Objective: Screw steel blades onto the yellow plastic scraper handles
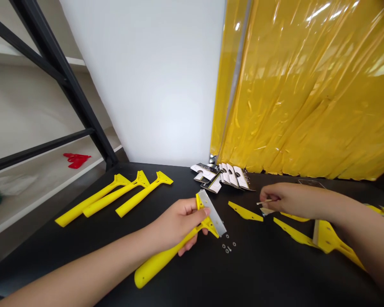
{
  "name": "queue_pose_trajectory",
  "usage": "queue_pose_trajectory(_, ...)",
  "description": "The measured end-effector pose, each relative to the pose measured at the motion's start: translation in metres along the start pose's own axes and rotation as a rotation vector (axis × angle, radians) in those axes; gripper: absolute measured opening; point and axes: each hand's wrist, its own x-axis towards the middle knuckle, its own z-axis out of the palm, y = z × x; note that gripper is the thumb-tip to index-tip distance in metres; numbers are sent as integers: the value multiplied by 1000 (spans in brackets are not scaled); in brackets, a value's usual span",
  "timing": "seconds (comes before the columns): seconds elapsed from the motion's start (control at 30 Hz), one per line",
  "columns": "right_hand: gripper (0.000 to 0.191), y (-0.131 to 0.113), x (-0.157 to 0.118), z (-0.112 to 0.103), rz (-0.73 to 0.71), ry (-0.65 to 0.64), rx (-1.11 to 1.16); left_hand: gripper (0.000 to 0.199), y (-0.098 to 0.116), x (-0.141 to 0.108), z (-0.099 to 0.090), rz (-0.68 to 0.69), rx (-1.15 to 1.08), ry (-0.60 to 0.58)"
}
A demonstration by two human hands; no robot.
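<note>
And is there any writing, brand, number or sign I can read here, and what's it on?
No text is legible.
Black-and-white cards: printed, but too small and blurred to read.
Yellow tool in the left hand, and its metal strip: no readable marking.

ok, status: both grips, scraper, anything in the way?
Left grip holding scraper, metal plate against its head. Right grip pinching small thin item, unclear what. Loose washers near plate, nothing visibly blocking.

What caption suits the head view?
Left hand holds a yellow tool with a metal strip; right hand pinches a thin piece by a loose yellow plate.
</note>
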Motion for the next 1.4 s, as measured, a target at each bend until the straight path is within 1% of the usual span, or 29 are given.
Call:
queue_pose_trajectory(0.1, 23, -15, 0, 16, 23, -95, -22, 43, 1, -1, 3, 12, -16, -28)
queue_pose_trajectory(0.2, 23, -28, 1, 33, 34, -120, -33, 42, 1, -3, 6, 6, -24, -13)
queue_pose_trajectory(0.27, 19, -30, 2, 40, 40, -150, -20, 40, 0, -3, 7, 1, -27, -5)
queue_pose_trajectory(0.4, 21, -26, 2, 41, 15, -270, 69, 40, -3, 0, 5, -1, -39, -26)
queue_pose_trajectory(0.5, 30, -28, 2, 37, -41, -334, 185, 42, -4, 1, 3, -8, -42, -35)
queue_pose_trajectory(0.57, 35, -35, 2, 35, -90, -339, 290, 42, -4, 2, 2, -13, -52, -36)
queue_pose_trajectory(0.67, 39, -50, 1, 35, -162, -323, 449, 42, -4, 1, 3, -35, -62, -39)
queue_pose_trajectory(0.77, 38, -65, -2, 42, -222, -351, 678, 41, -4, -1, 4, -58, -63, -73)
queue_pose_trajectory(0.87, 35, -77, -6, 52, -234, -388, 853, 36, -5, -2, 5, -56, -80, -119)
queue_pose_trajectory(1.0, 34, -83, -6, 64, -183, -323, 847, 31, -5, -2, 3, -54, -90, -117)
queue_pose_trajectory(1.13, 31, -81, -4, 71, -191, -259, 820, 27, -5, -2, 2, -42, -112, -111)
queue_pose_trajectory(1.3, 32, -83, -4, 73, -169, -222, 778, 30, -7, -3, 4, -79, -66, -135)
queue_pose_trajectory(1.4, 34, -87, -4, 75, -142, -222, 807, 34, -5, -5, 5, -69, -29, -152)
